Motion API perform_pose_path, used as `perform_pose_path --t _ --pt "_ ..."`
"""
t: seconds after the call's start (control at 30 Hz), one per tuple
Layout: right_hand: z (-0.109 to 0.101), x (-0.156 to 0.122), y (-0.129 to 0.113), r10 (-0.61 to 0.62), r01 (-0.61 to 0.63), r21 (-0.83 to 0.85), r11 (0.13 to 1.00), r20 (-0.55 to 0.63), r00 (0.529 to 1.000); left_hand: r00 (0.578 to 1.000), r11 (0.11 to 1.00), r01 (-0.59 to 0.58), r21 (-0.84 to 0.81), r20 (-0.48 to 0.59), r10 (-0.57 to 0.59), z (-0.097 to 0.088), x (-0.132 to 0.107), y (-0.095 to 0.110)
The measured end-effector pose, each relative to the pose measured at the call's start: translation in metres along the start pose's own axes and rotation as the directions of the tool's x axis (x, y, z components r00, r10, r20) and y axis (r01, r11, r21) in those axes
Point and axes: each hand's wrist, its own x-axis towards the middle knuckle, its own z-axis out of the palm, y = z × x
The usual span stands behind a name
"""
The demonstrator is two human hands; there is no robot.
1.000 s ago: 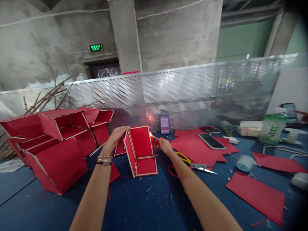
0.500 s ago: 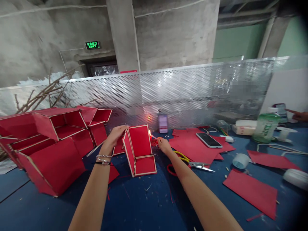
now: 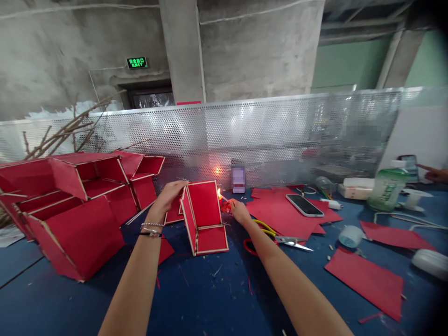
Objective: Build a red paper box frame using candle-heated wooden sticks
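A small red paper frame box edged with thin sticks stands on the blue table. My left hand grips its upper left edge, fingers curled over the rim. My right hand is pinched on a thin stick whose far tip sits in a small candle flame just right of the box. The red candle below the flame is mostly hidden by my hand and the box.
A large red paper-and-stick structure fills the left. Red paper sheets, a phone, yellow-handled scissors, a green bottle and small cups lie right. A perforated metal screen backs the table. Another person's hand shows far right.
My right hand has brought the stick's tip up into the candle flame. The left hand and the box have hardly moved; the camera shifted slightly.
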Motion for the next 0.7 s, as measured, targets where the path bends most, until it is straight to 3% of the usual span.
perform_pose_path --t 0.3,0.7 --pt "0.000 0.001 -0.003 0.038 -0.038 -0.026 0.999 0.005 0.999 1.000 0.999 0.015 0.045 -0.012 -0.015 -0.003 0.009 -0.007" --pt "0.001 0.003 -0.001 0.044 -0.044 -0.078 0.996 -0.001 0.999 0.999 0.995 -0.048 0.083 -0.009 0.049 0.005 -0.008 0.009"
